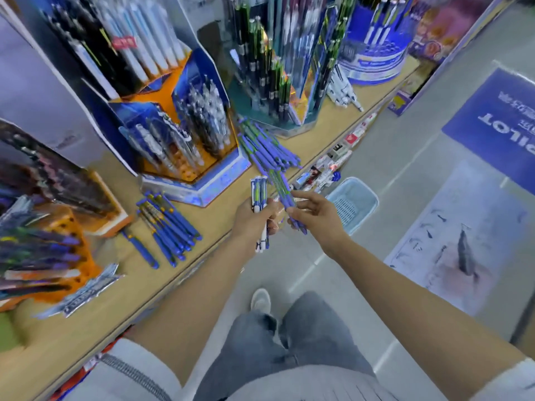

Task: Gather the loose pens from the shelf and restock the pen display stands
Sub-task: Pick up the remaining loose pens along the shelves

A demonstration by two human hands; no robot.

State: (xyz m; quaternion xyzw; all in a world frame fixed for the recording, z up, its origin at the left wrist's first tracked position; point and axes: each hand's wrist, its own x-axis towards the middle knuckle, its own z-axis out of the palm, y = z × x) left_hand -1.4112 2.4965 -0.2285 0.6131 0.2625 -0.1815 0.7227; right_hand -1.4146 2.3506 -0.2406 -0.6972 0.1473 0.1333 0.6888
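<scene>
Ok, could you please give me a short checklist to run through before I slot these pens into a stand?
1. Left hand grips white pens: ok.
2. Right hand holds purple pens: ok.
3. Shelf free of loose pens: not ok; a purple pile and blue pens lie on it.
4. Orange stand has empty holes: ok, some show at its front.
5. Pens in hand all point one way: cannot tell, blurred.
</scene>
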